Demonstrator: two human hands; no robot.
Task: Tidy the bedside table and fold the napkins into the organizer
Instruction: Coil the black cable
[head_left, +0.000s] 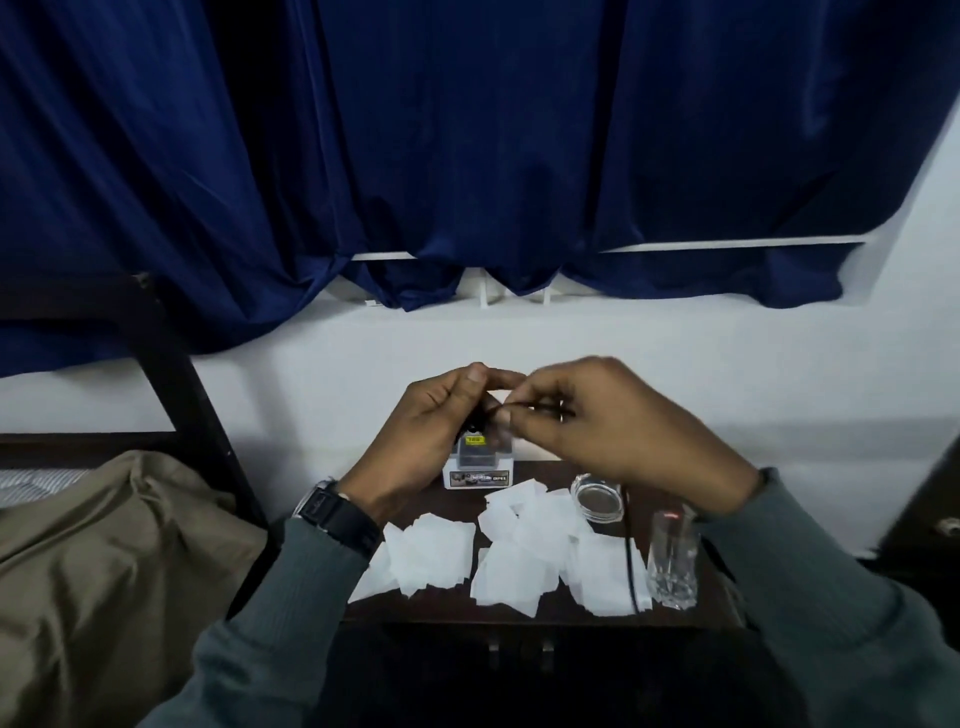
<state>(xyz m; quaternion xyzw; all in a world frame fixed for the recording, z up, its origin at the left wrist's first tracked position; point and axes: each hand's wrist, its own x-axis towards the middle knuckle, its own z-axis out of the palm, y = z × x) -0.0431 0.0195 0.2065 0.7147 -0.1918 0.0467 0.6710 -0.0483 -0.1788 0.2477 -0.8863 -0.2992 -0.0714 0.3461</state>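
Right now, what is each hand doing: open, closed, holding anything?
Left hand: fingers curled shut around a small dark object, too blurred to identify.
Right hand: fingers pinched on a thin dark strand; what it is cannot be told.

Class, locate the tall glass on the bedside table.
The tall glass stands at the table's front right corner, right of the napkins and a black cable.

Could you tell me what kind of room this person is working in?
Most likely a bedroom. A dark bed frame with bedding stands on the left, a small dark bedside table sits against the wall, and blue curtains hang over a window behind it.
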